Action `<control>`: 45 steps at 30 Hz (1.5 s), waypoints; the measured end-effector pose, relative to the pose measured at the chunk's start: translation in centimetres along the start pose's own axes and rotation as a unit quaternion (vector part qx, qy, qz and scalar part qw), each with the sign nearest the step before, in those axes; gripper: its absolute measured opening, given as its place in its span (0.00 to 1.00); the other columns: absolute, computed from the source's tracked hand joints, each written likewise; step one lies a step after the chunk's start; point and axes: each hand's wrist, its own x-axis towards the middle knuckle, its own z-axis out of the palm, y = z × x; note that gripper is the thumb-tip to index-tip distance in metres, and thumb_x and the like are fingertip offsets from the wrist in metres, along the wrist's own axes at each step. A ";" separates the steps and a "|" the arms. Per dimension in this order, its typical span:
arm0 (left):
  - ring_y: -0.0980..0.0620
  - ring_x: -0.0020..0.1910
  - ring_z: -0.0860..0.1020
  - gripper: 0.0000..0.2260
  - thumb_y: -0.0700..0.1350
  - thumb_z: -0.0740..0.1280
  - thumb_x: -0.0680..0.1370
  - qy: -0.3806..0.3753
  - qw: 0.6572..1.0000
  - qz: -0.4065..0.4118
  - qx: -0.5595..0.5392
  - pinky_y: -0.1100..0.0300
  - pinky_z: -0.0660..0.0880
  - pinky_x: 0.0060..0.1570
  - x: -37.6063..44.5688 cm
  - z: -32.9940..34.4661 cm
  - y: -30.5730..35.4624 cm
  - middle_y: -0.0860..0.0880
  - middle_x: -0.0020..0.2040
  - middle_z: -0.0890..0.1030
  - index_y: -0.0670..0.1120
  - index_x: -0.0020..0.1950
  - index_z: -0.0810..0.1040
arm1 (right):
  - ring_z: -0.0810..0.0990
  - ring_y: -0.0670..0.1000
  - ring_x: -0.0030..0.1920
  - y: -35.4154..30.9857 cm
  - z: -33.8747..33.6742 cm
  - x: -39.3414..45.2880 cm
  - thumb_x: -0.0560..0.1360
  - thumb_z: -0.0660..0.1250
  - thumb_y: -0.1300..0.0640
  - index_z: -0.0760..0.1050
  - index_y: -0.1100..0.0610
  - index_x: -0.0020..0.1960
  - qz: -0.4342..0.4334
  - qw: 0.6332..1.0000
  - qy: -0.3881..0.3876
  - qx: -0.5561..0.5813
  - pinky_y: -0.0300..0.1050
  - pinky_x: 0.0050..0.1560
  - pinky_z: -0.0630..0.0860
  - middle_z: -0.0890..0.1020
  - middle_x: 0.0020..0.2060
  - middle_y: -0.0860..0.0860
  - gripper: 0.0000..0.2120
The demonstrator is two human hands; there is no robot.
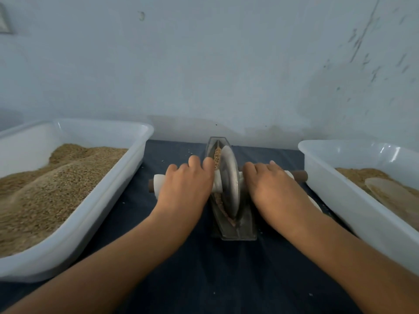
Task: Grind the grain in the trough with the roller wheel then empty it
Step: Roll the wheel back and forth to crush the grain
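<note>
A pale, scuffed wall (204,64) closes the far side of the scene. Before it lies the counter (204,268), covered in dark blue cloth. On the left of the counter stands a large white tub (74,227) heaped with whole grain (52,189). On the right stands a second white tub (353,200) holding a finer brown meal (356,175), with a pale flat scoop-like piece (392,193) lying in it; what it is cannot be told.

Between the tubs, in the middle of the counter, sits the narrow metal trough (235,223), running away from the person toward the wall. The roller wheel (230,180), a grey metal disc, stands upright in the trough's channel, and a band of grain (217,155) shows in the channel beyond and beside the disc.

An axle handle (158,184), white with brown ends, passes through the disc and sticks out on both sides. The left hand (186,189) lies over the left part of the handle, its fingers curled round it. The right hand (272,184) lies over the right part, fingers likewise curled round the handle. A few stray grains (189,151) lie on the cloth near the trough.
</note>
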 end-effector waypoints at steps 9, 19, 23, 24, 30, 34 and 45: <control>0.48 0.43 0.75 0.13 0.36 0.64 0.73 -0.006 0.999 0.029 0.012 0.55 0.65 0.41 5.2 3.1 -1.0 0.47 0.50 0.73 0.45 0.53 0.64 | 0.79 0.58 0.48 1.8 2.7 5.4 0.76 0.62 0.66 0.64 0.58 0.58 0.035 0.999 -0.017 0.034 0.51 0.56 0.69 0.79 0.47 0.54 0.13; 0.40 0.47 0.78 0.09 0.36 0.63 0.76 -0.003 1.000 -0.003 -0.002 0.52 0.64 0.39 10.3 5.8 -2.2 0.43 0.52 0.75 0.43 0.55 0.68 | 0.75 0.60 0.45 4.3 4.4 12.5 0.74 0.68 0.64 0.65 0.57 0.64 0.035 0.995 -0.020 0.096 0.49 0.41 0.68 0.77 0.48 0.59 0.21; 0.41 0.47 0.78 0.10 0.36 0.64 0.76 -0.001 1.000 -0.005 -0.013 0.52 0.65 0.40 10.3 5.9 -2.2 0.44 0.52 0.75 0.43 0.55 0.68 | 0.73 0.59 0.44 4.2 4.3 12.5 0.74 0.68 0.64 0.66 0.57 0.63 0.048 0.994 -0.020 0.098 0.50 0.41 0.69 0.73 0.44 0.56 0.21; 0.41 0.47 0.78 0.11 0.36 0.64 0.75 -0.004 1.000 -0.005 -0.013 0.53 0.65 0.40 10.0 5.8 -2.2 0.44 0.52 0.75 0.43 0.56 0.68 | 0.75 0.61 0.46 4.0 4.3 12.2 0.74 0.68 0.64 0.66 0.58 0.62 0.046 0.994 -0.017 0.099 0.50 0.42 0.69 0.74 0.45 0.57 0.20; 0.45 0.46 0.78 0.15 0.37 0.66 0.74 -0.013 1.000 0.002 -0.002 0.55 0.66 0.41 7.2 4.7 -1.7 0.45 0.53 0.74 0.44 0.57 0.65 | 0.78 0.61 0.51 2.7 3.6 8.7 0.74 0.67 0.66 0.66 0.60 0.60 0.042 0.995 -0.001 0.086 0.49 0.42 0.67 0.78 0.47 0.57 0.17; 0.47 0.42 0.78 0.14 0.37 0.65 0.74 -0.008 1.000 0.000 0.016 0.56 0.65 0.40 4.6 3.3 -1.0 0.46 0.51 0.72 0.46 0.55 0.63 | 0.78 0.59 0.52 1.8 2.6 5.7 0.75 0.62 0.67 0.66 0.58 0.58 0.008 0.999 0.024 0.049 0.51 0.67 0.66 0.79 0.48 0.54 0.14; 0.50 0.36 0.69 0.16 0.49 0.69 0.72 -0.030 0.997 -0.011 -0.066 0.55 0.63 0.33 0.4 0.3 -2.4 0.55 0.41 0.66 0.53 0.48 0.61 | 0.80 0.57 0.49 0.3 1.7 -0.9 0.67 0.70 0.66 0.77 0.54 0.57 0.029 0.983 0.152 0.097 0.61 0.65 0.69 0.81 0.46 0.51 0.20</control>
